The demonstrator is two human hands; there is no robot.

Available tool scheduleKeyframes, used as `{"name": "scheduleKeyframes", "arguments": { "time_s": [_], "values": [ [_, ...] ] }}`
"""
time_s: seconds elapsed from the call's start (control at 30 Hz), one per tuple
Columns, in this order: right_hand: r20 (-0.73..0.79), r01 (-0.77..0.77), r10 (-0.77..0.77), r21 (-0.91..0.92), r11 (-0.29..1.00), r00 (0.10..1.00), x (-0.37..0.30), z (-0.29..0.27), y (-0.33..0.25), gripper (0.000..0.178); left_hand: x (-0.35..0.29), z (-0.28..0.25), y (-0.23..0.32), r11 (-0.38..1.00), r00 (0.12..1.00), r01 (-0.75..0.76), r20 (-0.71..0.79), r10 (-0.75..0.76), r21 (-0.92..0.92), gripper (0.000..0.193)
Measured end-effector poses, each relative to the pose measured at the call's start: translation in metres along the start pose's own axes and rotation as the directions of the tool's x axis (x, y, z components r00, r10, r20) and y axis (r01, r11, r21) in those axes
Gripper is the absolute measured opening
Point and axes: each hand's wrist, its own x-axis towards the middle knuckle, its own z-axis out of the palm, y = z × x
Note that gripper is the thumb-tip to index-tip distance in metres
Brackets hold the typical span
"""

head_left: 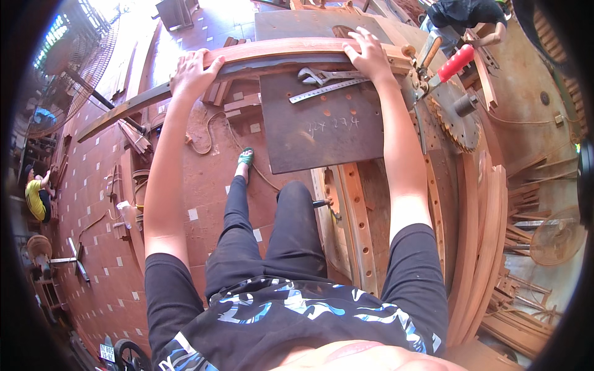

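Note:
A long reddish wooden strip [278,48] lies crosswise at the far side, along a dark metal fence bar [133,110] that juts out to the left. My left hand [193,75] is wrapped round the strip's left end, thumb towards the right. Towards its right end, my right hand [369,57] grips it from above, thumb on the near side and fingers over the top. Just nearer than the strip, an adjustable wrench [322,76] and a steel ruler [325,91] rest on a dark metal machine table [322,133] with chalk marks.
Right of my right hand stand a toothed circular saw blade [456,120] and a red-handled lever [456,63]. Another person [467,18] works at the far right; someone in yellow [37,199] crouches far left. Long boards [482,247] stand at right. A cord [207,139] crosses the tiled floor.

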Motion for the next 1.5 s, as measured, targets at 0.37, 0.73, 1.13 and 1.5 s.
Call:
{"name": "scheduleKeyframes", "arguments": {
  "time_s": [0.37,0.73,1.13,1.5],
  "values": [
    [0.11,0.009,-0.006,-0.03,1.0,0.994,0.008,-0.007,0.004,0.051,0.001,-0.01,-0.006,0.999,0.99,-0.006,0.143,0.0,0.036,0.081],
    [0.14,0.012,-0.013,0.008,1.0,0.99,0.006,-0.007,-0.004,0.05,0.081,-0.042,-0.025,0.987,0.684,-0.037,0.716,0.138,-0.156,0.089],
    [0.064,0.092,-0.092,0.002,0.996,0.994,0.005,-0.018,-0.004,0.059,0.096,-0.026,-0.044,0.946,0.68,0.023,0.699,0.224,-0.325,0.078],
    [0.085,0.113,-0.11,-0.042,0.993,0.99,0.003,-0.02,-0.011,0.059,0.072,-0.052,-0.039,0.868,0.857,-0.395,0.218,0.466,-0.301,0.058]
  ]
}}
